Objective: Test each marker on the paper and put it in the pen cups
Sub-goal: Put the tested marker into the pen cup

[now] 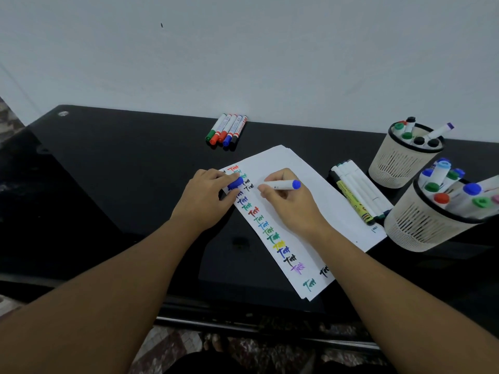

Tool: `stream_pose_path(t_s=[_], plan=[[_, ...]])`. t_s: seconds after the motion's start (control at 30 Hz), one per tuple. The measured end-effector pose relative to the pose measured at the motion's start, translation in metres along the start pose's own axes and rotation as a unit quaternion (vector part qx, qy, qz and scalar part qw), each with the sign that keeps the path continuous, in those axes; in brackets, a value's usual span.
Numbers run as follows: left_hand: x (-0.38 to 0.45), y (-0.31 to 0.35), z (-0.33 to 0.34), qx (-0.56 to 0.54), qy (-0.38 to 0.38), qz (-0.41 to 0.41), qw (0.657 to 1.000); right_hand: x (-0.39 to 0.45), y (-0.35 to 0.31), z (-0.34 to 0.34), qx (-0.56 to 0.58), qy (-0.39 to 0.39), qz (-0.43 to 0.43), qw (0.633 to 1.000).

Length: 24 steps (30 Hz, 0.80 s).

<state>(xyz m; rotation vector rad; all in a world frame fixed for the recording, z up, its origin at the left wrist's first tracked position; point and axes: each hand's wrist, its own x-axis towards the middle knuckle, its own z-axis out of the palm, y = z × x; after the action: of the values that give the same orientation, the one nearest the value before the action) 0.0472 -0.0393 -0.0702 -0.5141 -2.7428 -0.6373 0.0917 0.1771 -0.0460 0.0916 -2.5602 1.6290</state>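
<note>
Below the grey wall, the black desk (108, 171) carries everything. White paper (305, 211) lies tilted in the middle of it, with a column of small coloured test marks along its left edge. At the right stand two cream mesh pen cups, the near cup (421, 228) and the far cup (399, 163), both holding markers. Between the paper and the cups lies a row of slim white pens (356, 190) on the paper's right edge. Five whiteboard markers (226, 129) lie together by the wall. The right hand (289, 201) grips a white marker with blue end (283, 184), tip on the paper near the top marks. The left hand (205, 198) rests on the paper's left edge and pinches the blue cap (235, 183).
</note>
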Motion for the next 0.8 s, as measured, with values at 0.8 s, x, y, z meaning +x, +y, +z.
stream_pose_path(t_s=[0.8], plan=[[0.0,0.0,0.0,0.004,-0.001,-0.004,1.0,-0.003,-0.018,0.002,-0.084,-0.043,0.052,0.994]])
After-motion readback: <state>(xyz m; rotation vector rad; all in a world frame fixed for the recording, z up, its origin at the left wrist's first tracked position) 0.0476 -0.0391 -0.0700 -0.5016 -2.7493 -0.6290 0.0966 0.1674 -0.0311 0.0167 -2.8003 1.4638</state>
